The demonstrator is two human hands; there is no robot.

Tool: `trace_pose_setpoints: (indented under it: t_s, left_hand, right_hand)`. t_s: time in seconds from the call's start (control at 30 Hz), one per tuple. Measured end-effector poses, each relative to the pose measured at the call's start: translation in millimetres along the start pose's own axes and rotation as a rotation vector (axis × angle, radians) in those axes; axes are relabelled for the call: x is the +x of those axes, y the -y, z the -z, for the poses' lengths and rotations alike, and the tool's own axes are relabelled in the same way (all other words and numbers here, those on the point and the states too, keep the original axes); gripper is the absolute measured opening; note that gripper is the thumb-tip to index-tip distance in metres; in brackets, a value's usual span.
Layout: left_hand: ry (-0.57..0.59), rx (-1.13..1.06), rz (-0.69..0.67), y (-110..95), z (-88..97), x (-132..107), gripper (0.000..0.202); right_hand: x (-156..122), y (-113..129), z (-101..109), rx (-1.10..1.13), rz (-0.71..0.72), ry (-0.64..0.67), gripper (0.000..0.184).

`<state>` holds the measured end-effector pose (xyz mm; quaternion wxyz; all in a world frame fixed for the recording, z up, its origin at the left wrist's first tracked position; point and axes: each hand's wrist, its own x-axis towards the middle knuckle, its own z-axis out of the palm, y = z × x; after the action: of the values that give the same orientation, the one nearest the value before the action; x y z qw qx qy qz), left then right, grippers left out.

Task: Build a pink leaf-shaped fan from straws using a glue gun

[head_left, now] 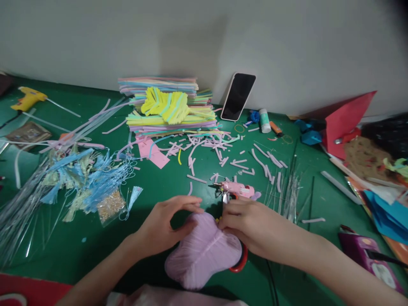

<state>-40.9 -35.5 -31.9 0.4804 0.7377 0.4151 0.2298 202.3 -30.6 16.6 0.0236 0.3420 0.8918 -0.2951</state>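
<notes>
A lilac bow-shaped piece (204, 251) made of folded paper strips lies on the green table (178, 187) in front of me. My left hand (165, 223) curls round its upper left lobe, thumb and fingers closed on it. My right hand (251, 223) presses its fingers on the upper right lobe near the middle. Just behind my right hand lies a pink glue gun (237, 190). A red ring-shaped handle (240, 263) peeks out under the bow's right side.
A stack of coloured paper strips (172, 108) with a yellow bow on top stands at the back beside a leaning phone (238, 97). Cut lilac scraps (223, 155) litter the middle. Blue tassels (86, 176) lie left, a yellow glue gun (27, 100) far left, red paper (346, 121) right.
</notes>
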Motion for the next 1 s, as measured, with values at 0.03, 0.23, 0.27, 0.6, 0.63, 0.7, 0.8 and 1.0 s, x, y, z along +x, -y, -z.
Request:
trace_pose_setpoints:
  t_s: [0.03, 0.23, 0.27, 0.6, 0.63, 0.7, 0.8, 1.0]
  left_hand:
    - [-0.007, 0.041, -0.020, 2, -1.8, -2, 0.037]
    - [0.007, 0.032, 0.035, 10, -11.4, -9, 0.046]
    - [0.007, 0.008, 0.068, 10, -13.3, -10, 0.046]
    - [-0.063, -0.134, 0.247, 9, -15.4, -6, 0.048]
    - [-0.054, -0.178, 0.256, 9, -14.0, -4, 0.049]
    - [-0.018, -0.242, 0.255, 8, -12.7, 0, 0.047]
    - [0.014, -0.239, 0.261, 7, -13.2, 3, 0.043]
    - [0.018, -0.182, 0.284, 2, -13.1, 4, 0.042]
  right_hand:
    - [0, 0, 0, 0.010, -0.003, 0.010, 0.026]
    - [2, 0, -3, 0.047, -0.001, 0.061, 0.029]
    - [2, 0, -4, 0.052, 0.000, 0.066, 0.029]
    - [5, -1, -9, 0.097, 0.000, 0.072, 0.027]
    - [5, -2, -9, 0.105, 0.000, 0.071, 0.026]
    - [5, -2, -9, 0.124, -0.013, 0.074, 0.025]
    - [4, -2, -9, 0.168, -0.069, 0.101, 0.019]
    - [3, 0, -8, 0.192, -0.193, 0.109, 0.003]
